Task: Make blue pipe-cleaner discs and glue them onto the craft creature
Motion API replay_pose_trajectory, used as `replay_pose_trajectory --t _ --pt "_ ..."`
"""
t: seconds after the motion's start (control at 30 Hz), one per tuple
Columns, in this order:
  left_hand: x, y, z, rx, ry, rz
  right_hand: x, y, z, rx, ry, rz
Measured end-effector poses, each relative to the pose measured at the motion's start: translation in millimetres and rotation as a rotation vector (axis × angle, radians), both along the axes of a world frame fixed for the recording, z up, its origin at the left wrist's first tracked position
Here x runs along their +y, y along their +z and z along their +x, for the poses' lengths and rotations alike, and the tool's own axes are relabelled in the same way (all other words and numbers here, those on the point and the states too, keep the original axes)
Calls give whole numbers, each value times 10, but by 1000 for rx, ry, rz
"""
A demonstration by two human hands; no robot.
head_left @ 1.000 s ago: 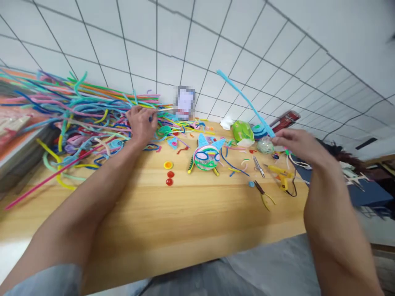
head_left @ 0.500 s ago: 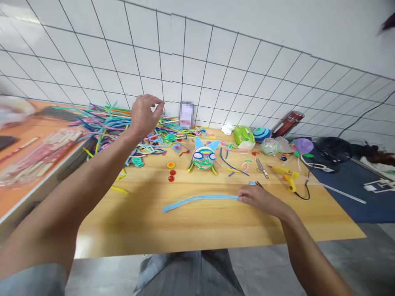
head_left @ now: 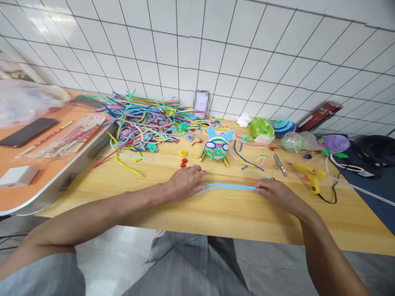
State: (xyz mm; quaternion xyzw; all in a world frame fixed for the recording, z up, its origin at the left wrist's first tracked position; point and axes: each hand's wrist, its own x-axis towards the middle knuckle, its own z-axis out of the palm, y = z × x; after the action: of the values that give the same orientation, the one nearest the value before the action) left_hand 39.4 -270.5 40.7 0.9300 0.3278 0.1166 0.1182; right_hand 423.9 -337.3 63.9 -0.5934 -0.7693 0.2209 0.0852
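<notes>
Several light blue pipe cleaners [head_left: 230, 186] lie side by side across the front of the table between my hands. My right hand [head_left: 274, 192] pinches their right end. At their left end, my left hand [head_left: 185, 181] has its fingers bent and its thumb over the strands, covering their tips. Dark thin tips of a tool and a bit of blue show just behind my right fingers; the tool's kind is hidden. Beyond my hands stands a round striped figure [head_left: 216, 149] with blue ears and yellow-and-dark legs. Red beads [head_left: 184, 162] and a yellow one [head_left: 183, 153] lie near my left hand.
A heap of coloured pipe cleaners [head_left: 148, 119] and a phone [head_left: 201, 105] are by the tiled wall. Right: a yellow glue gun [head_left: 313, 181], a metal cutter-like tool [head_left: 280, 164], a red flask [head_left: 324, 115]. Left: an orange-topped case [head_left: 46, 162] bearing packaged sticks.
My left hand has come down from above the pipe cleaner heap to the left end of the light blue pipe cleaners. My right hand keeps its pinch. The view has turned left.
</notes>
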Motion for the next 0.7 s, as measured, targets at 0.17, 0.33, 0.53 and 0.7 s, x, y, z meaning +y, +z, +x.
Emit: replay_pose_trajectory --t 0.17,0.33,0.53,0.7 --pt "-22 -134 24 36 -49 -90 -25 36 79 -8 -68 36" --pt "-30 -193 83 -102 -141 -115 -56 20 96 -7 -97 104" --pt "-46 -329 111 -87 -138 -62 -39 -46 442 -84 -192 302" --pt "-49 -365 64 -242 -140 -120 -11 10 653 -121 -277 609"
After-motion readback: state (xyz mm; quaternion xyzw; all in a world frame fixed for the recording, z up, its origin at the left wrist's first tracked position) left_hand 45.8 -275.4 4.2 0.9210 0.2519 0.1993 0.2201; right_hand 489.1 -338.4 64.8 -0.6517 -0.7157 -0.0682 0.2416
